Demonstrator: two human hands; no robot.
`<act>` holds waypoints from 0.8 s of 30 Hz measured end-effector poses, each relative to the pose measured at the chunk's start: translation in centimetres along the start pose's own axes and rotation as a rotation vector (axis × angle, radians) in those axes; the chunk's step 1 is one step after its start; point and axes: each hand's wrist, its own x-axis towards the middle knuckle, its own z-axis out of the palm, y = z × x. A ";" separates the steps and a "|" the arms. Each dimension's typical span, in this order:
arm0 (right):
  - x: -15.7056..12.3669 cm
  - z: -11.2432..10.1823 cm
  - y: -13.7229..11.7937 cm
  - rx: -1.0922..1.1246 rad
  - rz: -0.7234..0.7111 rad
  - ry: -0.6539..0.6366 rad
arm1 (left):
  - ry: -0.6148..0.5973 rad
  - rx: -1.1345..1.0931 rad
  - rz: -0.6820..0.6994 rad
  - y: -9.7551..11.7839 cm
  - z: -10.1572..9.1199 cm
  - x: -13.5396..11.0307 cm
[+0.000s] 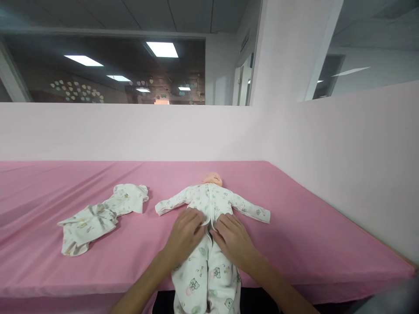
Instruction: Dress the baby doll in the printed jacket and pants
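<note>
A baby doll (212, 179) lies on its back on the pink sheet (294, 226), dressed in a white printed sleepsuit (209, 200) with both sleeves spread out. My left hand (186, 233) and my right hand (232, 237) rest side by side on the doll's belly. Their fingertips meet at the front opening of the sleepsuit, pinching its two edges together. The suit's legs (206, 279) hang over the near edge of the surface.
A second small white printed garment (101, 216) lies crumpled on the sheet to the left. A pale wall rises behind and along the right side, with windows above. The sheet's near edge drops off just below my wrists.
</note>
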 end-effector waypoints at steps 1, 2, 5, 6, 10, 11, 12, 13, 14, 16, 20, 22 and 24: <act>-0.4 0.0 -0.1 0.012 -0.024 -0.024 | -0.029 0.001 0.042 0.0 0.1 -0.3; -0.6 0.0 -0.2 0.029 -0.033 -0.036 | -0.050 -0.011 0.059 0.1 0.2 -0.5; -0.8 -0.4 -0.2 0.123 -0.016 -0.064 | -0.088 -0.090 0.023 0.3 -0.3 -0.7; -0.7 -0.6 -0.1 0.164 0.014 -0.073 | -0.105 -0.128 0.000 0.4 -0.6 -0.6; 1.4 -0.9 0.7 0.260 0.310 -0.005 | -0.161 -0.313 -0.163 0.6 -2.1 0.5; 2.3 -0.7 1.1 0.266 0.389 0.031 | -0.144 -0.340 -0.211 0.6 -2.3 1.0; 3.4 -0.4 1.6 0.271 0.456 0.062 | -0.108 -0.353 -0.251 0.5 -2.4 1.7; 4.7 0.1 2.1 0.275 0.509 0.078 | -0.060 -0.349 -0.280 0.3 -2.2 2.4; 6.0 0.6 2.7 0.269 0.553 0.073 | -0.013 -0.331 -0.301 0.1 -2.0 3.2; 8.6 1.8 4.0 0.209 0.619 0.004 | 0.021 -0.270 -0.330 -0.3 -1.0 4.9; 12.5 4.2 6.0 0.075 0.704 -0.114 | -0.086 -0.037 -0.321 -0.9 1.1 6.9; 13.5 5.1 6.6 0.052 0.729 -0.129 | -0.100 0.078 -0.267 -0.9 1.8 7.1; 13.9 5.7 6.9 0.035 0.742 -0.135 | -0.100 0.147 -0.220 -0.9 2.2 6.9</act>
